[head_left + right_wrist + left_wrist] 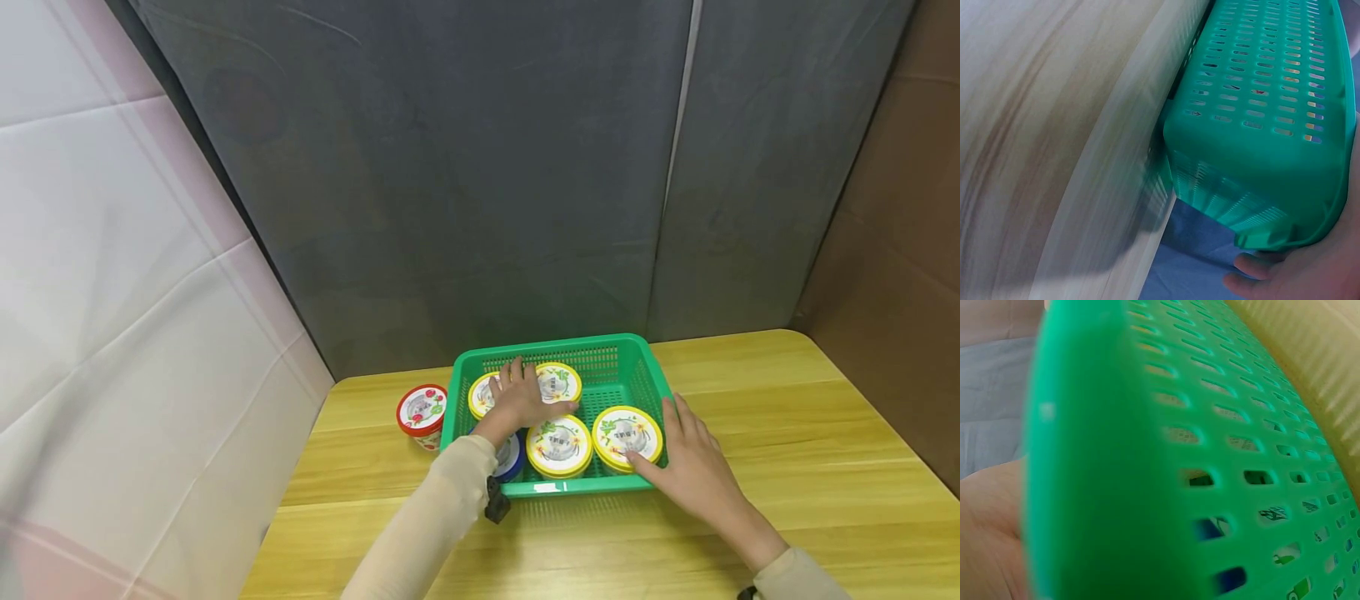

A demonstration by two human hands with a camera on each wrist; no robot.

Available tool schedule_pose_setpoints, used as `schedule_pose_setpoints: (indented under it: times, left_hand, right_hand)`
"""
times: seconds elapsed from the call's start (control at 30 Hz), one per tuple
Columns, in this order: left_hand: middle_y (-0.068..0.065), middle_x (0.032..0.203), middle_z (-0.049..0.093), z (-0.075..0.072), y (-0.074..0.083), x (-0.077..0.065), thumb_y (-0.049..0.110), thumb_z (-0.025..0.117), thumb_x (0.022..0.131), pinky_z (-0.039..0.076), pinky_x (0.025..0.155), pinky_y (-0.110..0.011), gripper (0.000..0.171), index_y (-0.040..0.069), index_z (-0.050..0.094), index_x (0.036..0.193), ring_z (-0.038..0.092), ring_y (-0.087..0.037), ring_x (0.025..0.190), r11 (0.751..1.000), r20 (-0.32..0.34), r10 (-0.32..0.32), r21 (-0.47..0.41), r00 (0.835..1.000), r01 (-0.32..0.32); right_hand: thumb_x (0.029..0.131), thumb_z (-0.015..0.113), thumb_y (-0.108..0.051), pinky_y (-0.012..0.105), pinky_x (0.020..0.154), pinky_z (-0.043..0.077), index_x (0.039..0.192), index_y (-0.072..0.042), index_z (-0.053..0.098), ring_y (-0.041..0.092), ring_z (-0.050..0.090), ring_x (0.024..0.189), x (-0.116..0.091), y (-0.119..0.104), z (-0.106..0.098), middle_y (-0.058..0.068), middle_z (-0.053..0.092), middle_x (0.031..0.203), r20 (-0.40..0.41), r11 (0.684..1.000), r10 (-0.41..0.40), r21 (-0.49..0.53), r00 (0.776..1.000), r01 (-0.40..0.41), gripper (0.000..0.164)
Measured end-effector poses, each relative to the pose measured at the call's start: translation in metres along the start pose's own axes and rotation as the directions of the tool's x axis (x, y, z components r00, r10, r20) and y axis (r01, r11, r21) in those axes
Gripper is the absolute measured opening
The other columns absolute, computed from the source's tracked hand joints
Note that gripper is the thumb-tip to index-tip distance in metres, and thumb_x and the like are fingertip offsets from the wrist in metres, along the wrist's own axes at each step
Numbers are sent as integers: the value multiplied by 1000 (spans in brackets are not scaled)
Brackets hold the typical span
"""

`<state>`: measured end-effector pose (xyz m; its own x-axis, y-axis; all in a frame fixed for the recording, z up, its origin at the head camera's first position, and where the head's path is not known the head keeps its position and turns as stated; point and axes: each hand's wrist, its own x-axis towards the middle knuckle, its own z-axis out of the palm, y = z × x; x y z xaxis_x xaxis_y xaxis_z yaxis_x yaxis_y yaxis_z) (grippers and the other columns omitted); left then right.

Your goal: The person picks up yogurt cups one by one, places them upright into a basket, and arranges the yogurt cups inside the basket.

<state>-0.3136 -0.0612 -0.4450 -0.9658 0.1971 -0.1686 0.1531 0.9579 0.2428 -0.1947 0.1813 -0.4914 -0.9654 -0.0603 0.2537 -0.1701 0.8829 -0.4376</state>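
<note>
A green plastic basket holds several round tubs with yellow-rimmed printed lids, among them a front-right tub and a front-middle tub. A blue-rimmed tub sits in the front-left corner, partly covered by my left wrist. My left hand reaches over the basket's front wall, fingers spread across the lids of the two back tubs. At the basket's right side is my right hand, its thumb across the front-right lid and its extended fingers along the outer wall. In the right wrist view fingertips show beside the basket's corner.
A red-rimmed tub with a fruit print stands outside the basket, close to its left wall. The wooden table meets a dark grey panel behind, a white sheet at left and a brown panel at right.
</note>
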Motion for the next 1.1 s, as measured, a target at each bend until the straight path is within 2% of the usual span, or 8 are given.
schedule_pose_setpoints:
  times: [0.53,1.1]
  left_hand:
    - [-16,167,9,1,0,-1,81,54,79,12,123,-61,114,8,16,159,8,-38,155,1000,10,-17,19,1000,17]
    - [-16,167,8,1,1,-1,80,53,81,12,123,-61,114,5,17,158,8,-38,155,1000,2,0,4,1000,0]
  right_hand:
    - [88,62,-61,73,104,33,151,11,23,57,33,137,-1,-1,0,35,23,157,-5,1000,3,2,1000,-3,104]
    - [89,60,-62,74,105,32,152,11,22,57,32,137,-2,-2,-1,35,22,158,9,1000,6,-1,1000,-6,104]
